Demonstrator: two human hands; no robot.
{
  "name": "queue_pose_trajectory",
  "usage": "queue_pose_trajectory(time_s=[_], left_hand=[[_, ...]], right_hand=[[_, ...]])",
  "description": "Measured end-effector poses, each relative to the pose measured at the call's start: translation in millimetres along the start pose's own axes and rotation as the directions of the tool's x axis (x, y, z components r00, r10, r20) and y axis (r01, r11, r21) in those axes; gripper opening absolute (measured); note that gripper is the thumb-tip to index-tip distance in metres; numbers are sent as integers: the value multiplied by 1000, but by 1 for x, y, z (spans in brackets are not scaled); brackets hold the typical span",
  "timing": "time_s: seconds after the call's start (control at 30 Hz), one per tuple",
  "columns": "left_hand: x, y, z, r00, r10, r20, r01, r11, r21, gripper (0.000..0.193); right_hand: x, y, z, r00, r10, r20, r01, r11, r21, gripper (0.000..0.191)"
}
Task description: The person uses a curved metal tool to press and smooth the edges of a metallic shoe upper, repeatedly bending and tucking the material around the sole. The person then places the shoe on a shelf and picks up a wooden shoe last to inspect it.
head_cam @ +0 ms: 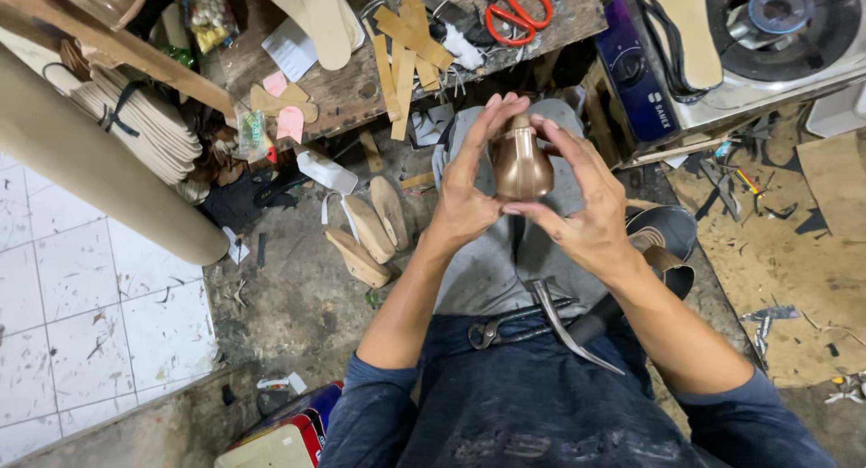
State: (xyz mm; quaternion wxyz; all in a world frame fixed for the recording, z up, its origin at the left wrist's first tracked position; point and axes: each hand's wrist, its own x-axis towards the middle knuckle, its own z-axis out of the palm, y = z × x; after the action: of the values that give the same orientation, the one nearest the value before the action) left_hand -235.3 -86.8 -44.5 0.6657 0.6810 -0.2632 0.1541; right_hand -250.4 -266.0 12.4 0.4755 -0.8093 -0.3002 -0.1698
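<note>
A bronze-coloured shoe piece (520, 164) is gripped between the left hand (469, 190) and the right hand (577, 202), fingers curled round it, above a grey-clad lap. Pincers (505, 327) and a hammer (564, 322) are laid across the near thighs; orange scissors (517, 11) are seen on the far workbench (352, 93).

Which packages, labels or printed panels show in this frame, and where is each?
Tin box: bottom edge, by the left elbow; rectangular, red and cream.
Plastic bag: top left on the bench; clear, holding small pale pieces.
Small packet: bench edge; clear with green print.
Stove panel: upper right; purple with white lettering and a knob.
</note>
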Motion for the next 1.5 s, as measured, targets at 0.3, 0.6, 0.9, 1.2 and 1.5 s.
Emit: queue_pose_trajectory(time_s=[0.3,0.6,0.9,1.2,1.5], left_hand=[[-4,-4,-2,999,18,-45,-14,997,72,107],[-55,-63,59,692,-652,-309,167,561,-811,68],[-50,-101,63,696,-717,-39,35,88,-996,69],[34,-54,-33,729,-388,-564,25,838,-545,67],[45,-54,-51,803,-190,-564,230,973,0,46]], right_hand=[[-5,22,15,998,-56,-33,56,998,10,74],[-33,38,16,995,25,-97,-18,997,74,72],[-72,19,41,820,398,-412,-45,762,646,68],[-102,31,30,705,319,634,-508,850,137,30],[-135,14,65,526,238,816,-119,971,-207,58]])
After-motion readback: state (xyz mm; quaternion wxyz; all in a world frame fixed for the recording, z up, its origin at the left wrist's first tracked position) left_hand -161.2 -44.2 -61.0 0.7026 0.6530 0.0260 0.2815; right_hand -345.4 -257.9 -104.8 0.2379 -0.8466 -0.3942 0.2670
